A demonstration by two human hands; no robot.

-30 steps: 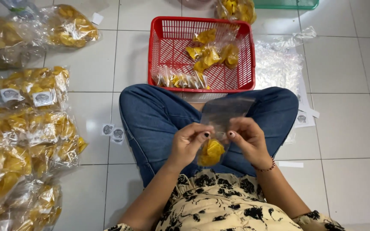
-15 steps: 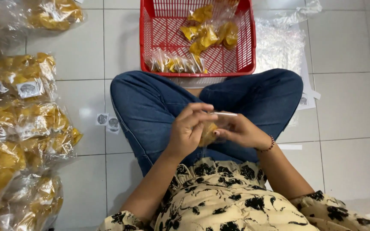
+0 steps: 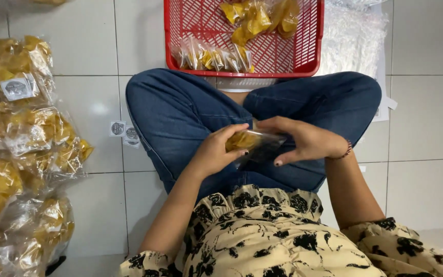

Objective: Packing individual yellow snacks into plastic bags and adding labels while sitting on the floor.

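— Bags of yellow chips [image 3: 21, 149] were stacked on the left, on the white tiled floor [image 3: 85, 46]. What was seen beside them?

— Two small round stickers [image 3: 124, 132] were laid on a tile, just beside the jeans-clad knee [image 3: 149, 97].

— And the left hand [image 3: 216, 151]?

— It was curled around the near end of a small clear bag [image 3: 255, 143], thumb on top and fingers beneath; yellow chips were pressed inside the bag under that thumb. The bag was held flat over the crossed legs, in front of the patterned blouse [image 3: 267, 236].

— Was the bag gripped from the other side too?

— It was. The right hand [image 3: 306, 141] was closed over the far end, fingers spread along the top edge and the thumb tucked below. A thin bracelet [image 3: 345, 150] was worn at that wrist.

— What was seen beyond the knees?

— A red plastic basket [image 3: 311, 51] was set on the floor, touching the legs. A row of small filled bags [image 3: 214, 57] was lined up along its near wall, and loose filled bags [image 3: 260, 18] were piled further back. A stack of empty clear bags [image 3: 352, 41] was laid just beside the basket on the right.
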